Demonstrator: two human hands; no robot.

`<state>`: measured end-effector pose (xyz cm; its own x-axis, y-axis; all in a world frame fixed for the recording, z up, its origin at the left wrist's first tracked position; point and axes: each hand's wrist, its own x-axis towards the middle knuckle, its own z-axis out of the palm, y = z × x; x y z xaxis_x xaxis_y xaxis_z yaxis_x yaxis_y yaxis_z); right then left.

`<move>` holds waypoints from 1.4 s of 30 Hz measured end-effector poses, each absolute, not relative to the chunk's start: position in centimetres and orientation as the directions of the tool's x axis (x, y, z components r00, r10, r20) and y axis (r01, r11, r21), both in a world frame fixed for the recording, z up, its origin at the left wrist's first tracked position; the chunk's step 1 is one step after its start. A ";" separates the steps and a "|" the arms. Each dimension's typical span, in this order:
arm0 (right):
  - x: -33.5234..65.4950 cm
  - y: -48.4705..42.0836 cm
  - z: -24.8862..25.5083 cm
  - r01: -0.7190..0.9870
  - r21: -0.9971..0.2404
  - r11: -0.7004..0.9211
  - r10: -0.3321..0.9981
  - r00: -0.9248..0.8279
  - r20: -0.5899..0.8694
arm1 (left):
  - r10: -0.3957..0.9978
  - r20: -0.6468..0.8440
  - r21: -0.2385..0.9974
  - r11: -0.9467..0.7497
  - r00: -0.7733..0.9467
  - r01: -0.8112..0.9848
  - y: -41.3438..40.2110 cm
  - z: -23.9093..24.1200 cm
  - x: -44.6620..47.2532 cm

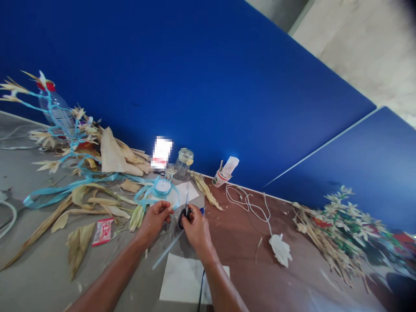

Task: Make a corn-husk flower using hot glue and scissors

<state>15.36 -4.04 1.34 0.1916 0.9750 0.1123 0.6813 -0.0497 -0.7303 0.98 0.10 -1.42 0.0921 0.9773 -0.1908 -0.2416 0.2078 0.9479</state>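
Note:
My right hand [196, 227] is closed around the black handles of a pair of scissors [185, 214], whose metal blades point up and away from me. Just to its left, my left hand [158, 216] pinches the light-blue ribbon [176, 197] at its fingertips, where a small pale end shows. That ribbon loops from a spool [162, 187] beyond my fingers. Below the scissors a narrow pale strip [167, 251] slants across the table; its upper end is hidden near my right hand. Pale green husk [137, 218] lies left of my left hand.
Dried husks [112, 151] and ribbon-wrapped flower stems [69, 138] crowd the left, beside a red-capped bottle [55, 104]. A glass jar [184, 162], lit phone [161, 152] and cup [221, 177] line the blue partition [208, 86]. White cord [250, 203] and flowers [351, 212] lie right.

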 end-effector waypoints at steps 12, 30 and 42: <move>14.9 1.4 2.5 0.972 -0.179 -0.150 0.986 0.159 0.040 | 0.990 -0.140 0.948 0.144 0.033 -0.282 0.2 -2.0 1.1; 12.6 0.8 1.3 0.297 -0.955 -0.012 0.996 0.083 0.013 | 0.999 -0.027 0.970 0.033 0.029 -0.241 -0.1 -1.5 1.2; 14.2 1.8 0.5 0.185 -0.982 0.041 0.961 0.261 0.089 | 0.953 0.293 0.861 -0.227 -0.080 0.455 1.0 -2.1 -1.7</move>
<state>14.17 1.78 0.48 0.2612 0.9611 0.0894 0.1846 0.0412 -0.9820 -1.71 1.05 -2.13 -0.0805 0.9526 0.2932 0.4546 -0.2268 0.8614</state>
